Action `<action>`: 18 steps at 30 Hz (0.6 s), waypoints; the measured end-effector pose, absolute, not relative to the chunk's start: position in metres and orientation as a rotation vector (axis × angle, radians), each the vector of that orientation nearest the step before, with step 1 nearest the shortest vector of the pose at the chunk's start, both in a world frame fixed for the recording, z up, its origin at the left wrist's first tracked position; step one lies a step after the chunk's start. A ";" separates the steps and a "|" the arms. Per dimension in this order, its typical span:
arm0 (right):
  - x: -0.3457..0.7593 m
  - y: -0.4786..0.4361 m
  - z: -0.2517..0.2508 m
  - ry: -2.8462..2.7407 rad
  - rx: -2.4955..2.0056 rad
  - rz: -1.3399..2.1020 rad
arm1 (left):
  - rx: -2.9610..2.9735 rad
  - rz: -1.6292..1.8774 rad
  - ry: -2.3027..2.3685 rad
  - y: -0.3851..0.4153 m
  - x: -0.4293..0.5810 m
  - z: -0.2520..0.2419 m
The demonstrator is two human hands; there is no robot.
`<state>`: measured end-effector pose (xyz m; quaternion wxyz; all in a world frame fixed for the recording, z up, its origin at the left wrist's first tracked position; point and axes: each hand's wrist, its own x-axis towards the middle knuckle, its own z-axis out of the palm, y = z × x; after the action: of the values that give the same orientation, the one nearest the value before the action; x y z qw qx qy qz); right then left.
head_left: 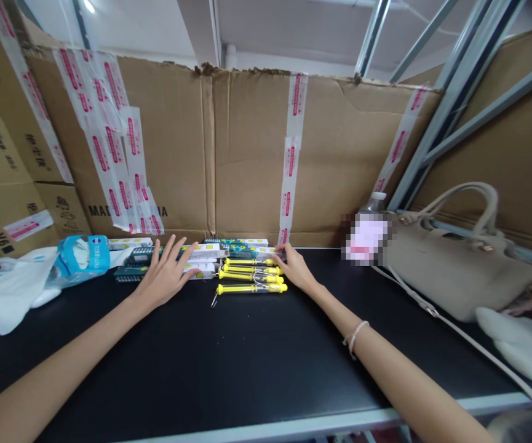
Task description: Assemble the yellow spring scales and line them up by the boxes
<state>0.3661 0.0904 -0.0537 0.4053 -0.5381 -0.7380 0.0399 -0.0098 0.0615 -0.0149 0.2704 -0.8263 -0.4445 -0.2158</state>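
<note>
My left hand (162, 274) lies with spread fingers over narrow dark green and white cartons (205, 251), palm down. At the right end of the rows, my right hand (296, 267) has its fingers bent and close together at the yellow end of the farthest spring scale (250, 262). Its fingertips are partly hidden. Several yellow tubular spring scales lie side by side in front of the cartons, with metal hooks at their ends. The nearest spring scale (251, 288) has its hook pointing left toward me. More cartons (242, 246) lie behind them.
A blue packet (81, 261) and a white plastic bag (11, 292) lie on the left of the black tabletop (229, 369). On the right stand a bottle (367, 237) and a beige handbag (459, 264) with a trailing strap. A cardboard wall (247, 160) closes off the back.
</note>
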 end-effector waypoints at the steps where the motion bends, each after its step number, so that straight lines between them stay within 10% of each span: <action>1: 0.370 0.092 -0.054 -1.857 -1.377 0.093 | -2.225 -0.596 -1.195 0.061 -0.010 -0.015; 18: 0.389 0.067 -0.021 -1.789 -1.466 -0.029 | -2.460 -0.888 -1.010 0.031 0.022 -0.001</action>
<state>0.3887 0.0669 -0.0211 0.4026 -0.5802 -0.7079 -0.0114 0.0220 0.0306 -0.0013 0.1683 -0.8650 -0.3550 -0.3123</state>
